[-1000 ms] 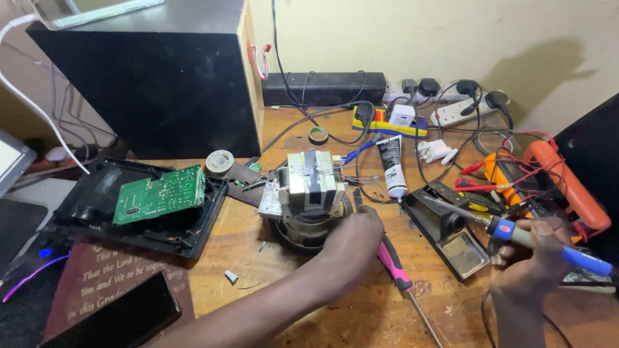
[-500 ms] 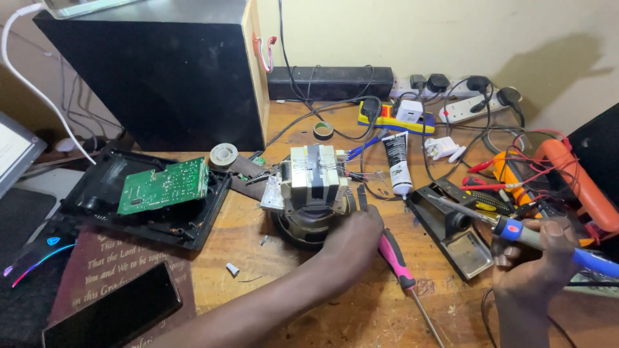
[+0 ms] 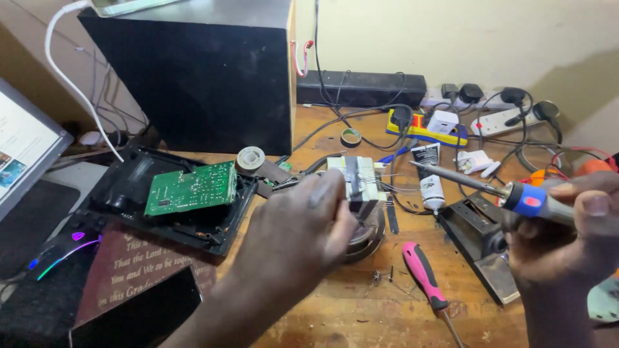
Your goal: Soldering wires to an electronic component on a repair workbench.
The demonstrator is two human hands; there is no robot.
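Observation:
My left hand (image 3: 296,229) reaches across the wooden bench and grips a small transformer (image 3: 361,183) with a silver core, which sits on a round metal base. My right hand (image 3: 567,238) holds a soldering iron (image 3: 509,192) with a blue and grey handle. The iron's tip points left toward the transformer's thin wires and stays a little apart from them. A green circuit board (image 3: 191,187) lies in an open black casing (image 3: 129,187) to the left of my left hand.
A pink-handled screwdriver (image 3: 424,276) lies on the bench (image 3: 361,316) by a black soldering stand (image 3: 480,241). A tall black speaker box (image 3: 193,71) stands behind. Also here are a solder roll (image 3: 250,158), a tube (image 3: 429,175), power strips (image 3: 509,119), a screen (image 3: 22,145) and a dark plaque (image 3: 138,270).
The view has moved closer and lower. My left hand has shifted up onto the transformer. My right hand has raised the soldering iron and brought its tip nearer the transformer.

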